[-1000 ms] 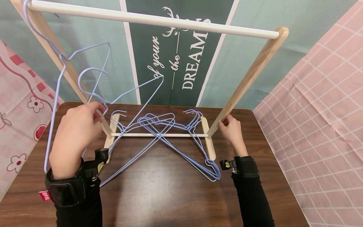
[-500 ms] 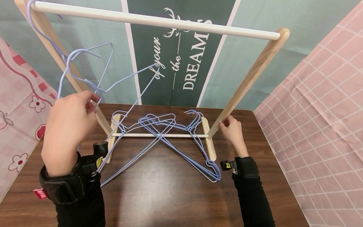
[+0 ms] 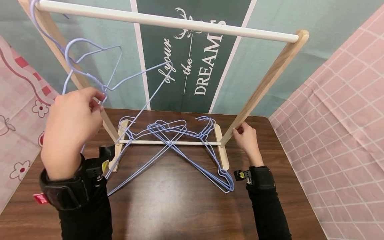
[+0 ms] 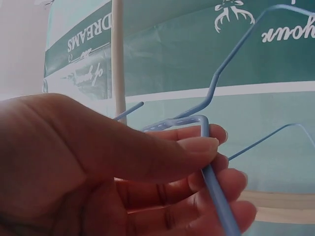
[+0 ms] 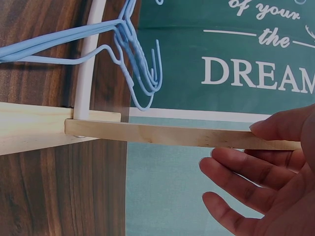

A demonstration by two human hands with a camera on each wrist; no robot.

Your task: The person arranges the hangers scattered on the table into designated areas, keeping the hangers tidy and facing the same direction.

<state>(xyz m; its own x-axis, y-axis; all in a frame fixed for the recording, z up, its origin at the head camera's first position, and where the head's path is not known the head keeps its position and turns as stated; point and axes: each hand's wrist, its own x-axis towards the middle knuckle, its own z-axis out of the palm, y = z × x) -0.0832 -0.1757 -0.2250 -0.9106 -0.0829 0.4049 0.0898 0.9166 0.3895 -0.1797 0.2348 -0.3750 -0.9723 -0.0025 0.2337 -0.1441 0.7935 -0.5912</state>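
My left hand (image 3: 72, 125) pinches a blue wire hanger (image 3: 141, 72) just below its hook, thumb against fingers, as the left wrist view shows. The hanger is held up in front of the rack's left post, its hook lower than the white top rail (image 3: 168, 21). Another blue hanger (image 3: 115, 66) hangs from that rail's left end. At the right, my right hand (image 3: 246, 141) grips the wooden right post (image 3: 267, 81) low down, between thumb and fingers. In the right wrist view the thumb lies on one side of the post (image 5: 182, 135), with some fingers spread apart below it.
Several blue hangers (image 3: 195, 161) lie in crossed stacks on the brown table (image 3: 180, 213), over the rack's white lower bar (image 3: 144, 142). A printed green cloth (image 3: 177, 96) stands behind. Pink cloths (image 3: 345, 110) line both sides.
My left hand has raised the hanger, so its hook is higher and nearer the top rail. The right hand stays on the post.
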